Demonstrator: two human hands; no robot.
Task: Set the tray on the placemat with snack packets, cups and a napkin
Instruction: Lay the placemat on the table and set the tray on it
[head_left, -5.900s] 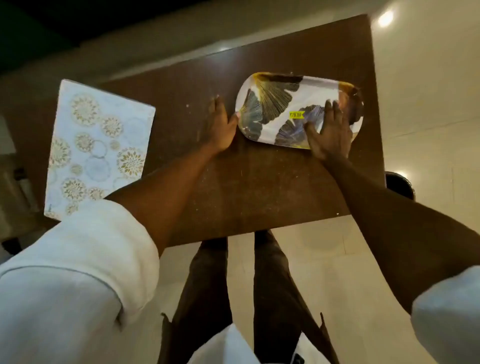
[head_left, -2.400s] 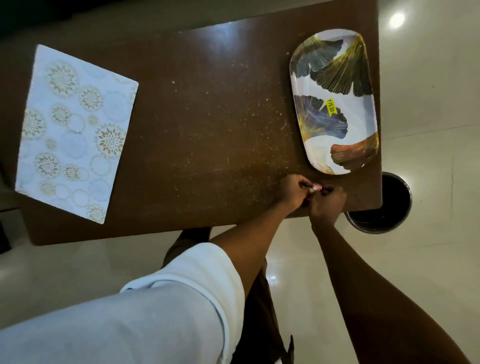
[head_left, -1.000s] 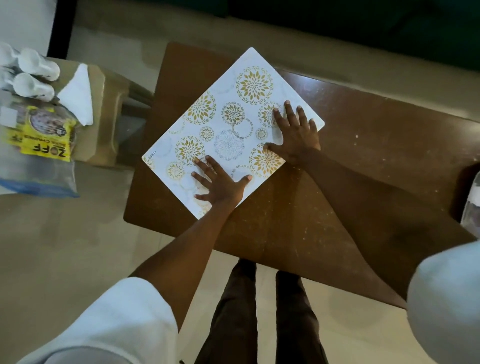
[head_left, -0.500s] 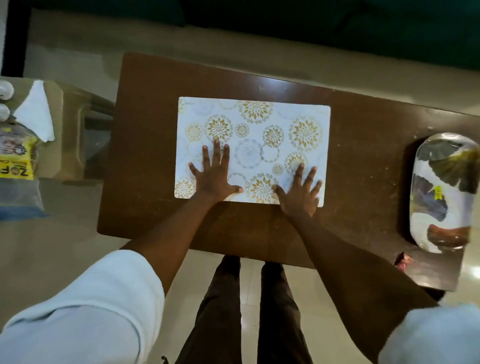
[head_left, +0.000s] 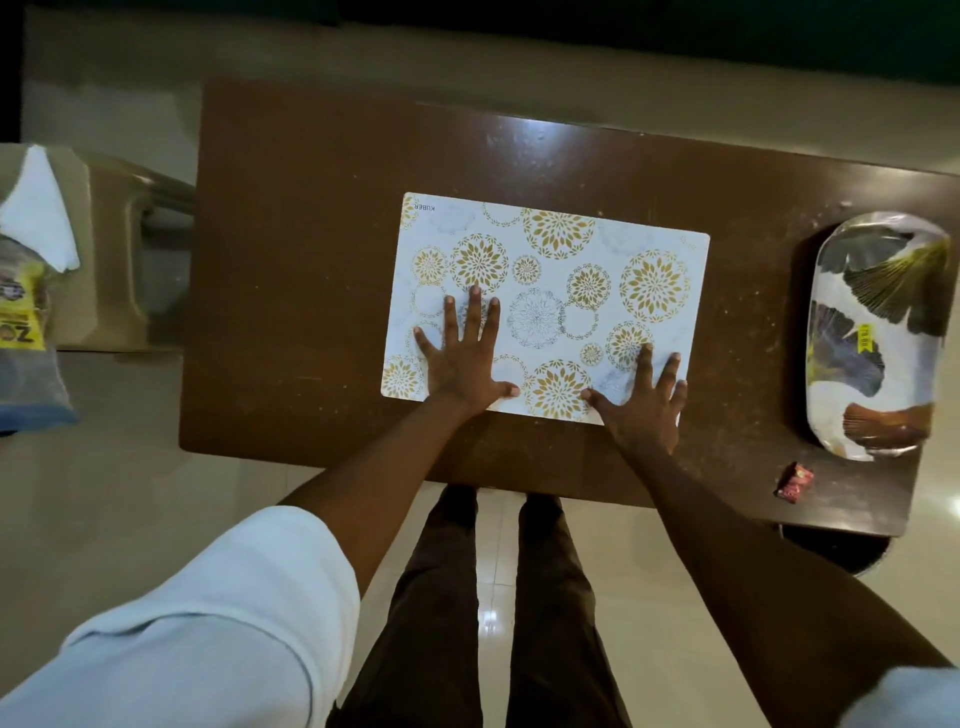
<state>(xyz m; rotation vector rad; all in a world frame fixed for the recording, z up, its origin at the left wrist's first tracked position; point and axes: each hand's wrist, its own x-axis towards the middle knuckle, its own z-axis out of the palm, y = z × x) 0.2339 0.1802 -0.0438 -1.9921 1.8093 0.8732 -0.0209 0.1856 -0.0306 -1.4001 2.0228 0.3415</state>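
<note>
A white placemat (head_left: 561, 270) with gold flower circles lies flat in the middle of the brown table (head_left: 311, 208). My left hand (head_left: 465, 353) rests flat on its near left part, fingers spread. My right hand (head_left: 641, 400) presses flat on its near right corner. An oval tray (head_left: 878, 338) with leaf prints and a yellow sticker sits at the table's right end, apart from the mat. On a side stand at the far left are a white napkin (head_left: 39, 213) and a yellow snack packet (head_left: 18, 322), partly cut off.
A small red wrapper (head_left: 794, 481) lies on the table's near right corner. A dark round bin (head_left: 836, 548) stands on the floor under that corner. The beige side stand (head_left: 111, 249) is left of the table. My legs show below the table's near edge.
The placemat was turned from a diagonal lie to square with the table and slid rightward to the middle. Both hands stayed flat on it.
</note>
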